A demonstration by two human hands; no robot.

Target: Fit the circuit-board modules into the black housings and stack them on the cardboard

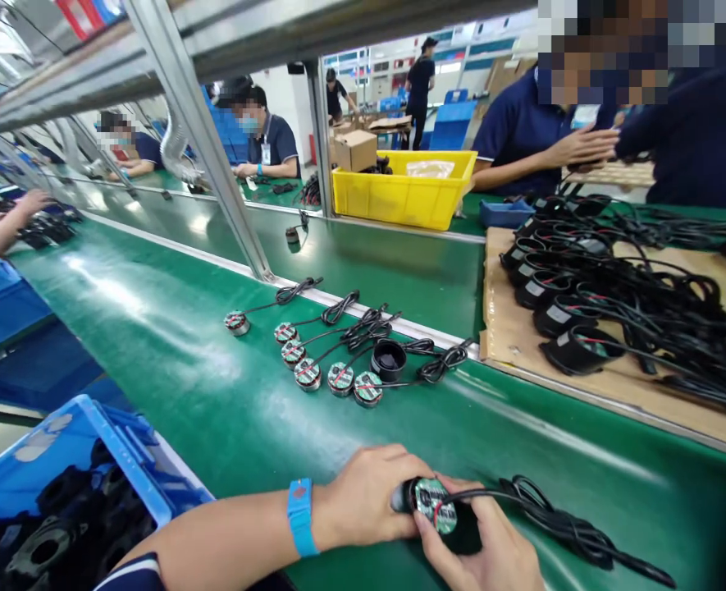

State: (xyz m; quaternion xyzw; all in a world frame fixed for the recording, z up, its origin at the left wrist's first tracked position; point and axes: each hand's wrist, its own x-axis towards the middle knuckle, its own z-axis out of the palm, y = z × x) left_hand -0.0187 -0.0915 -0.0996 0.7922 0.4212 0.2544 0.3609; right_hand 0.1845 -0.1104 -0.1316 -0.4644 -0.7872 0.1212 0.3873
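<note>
At the front of the green table, my left hand [368, 497] closes round the side of a small round circuit-board unit [436, 506]. On its right side, my right hand [482, 546] pinches the same unit between thumb and fingers. A black cable [559, 521] runs from the board over my right fingers and lies coiled on the table. Farther back, several similar board units [307, 374] with coiled cables rest on the table, beside an open black cup [389, 359].
A blue crate [85, 410] of black parts is at lower left. Black housings with cables lie on a cardboard-covered board [504, 349] at right. A yellow bin [405, 193] and metal post [215, 156] stand beyond. Other people work across the line and at far left.
</note>
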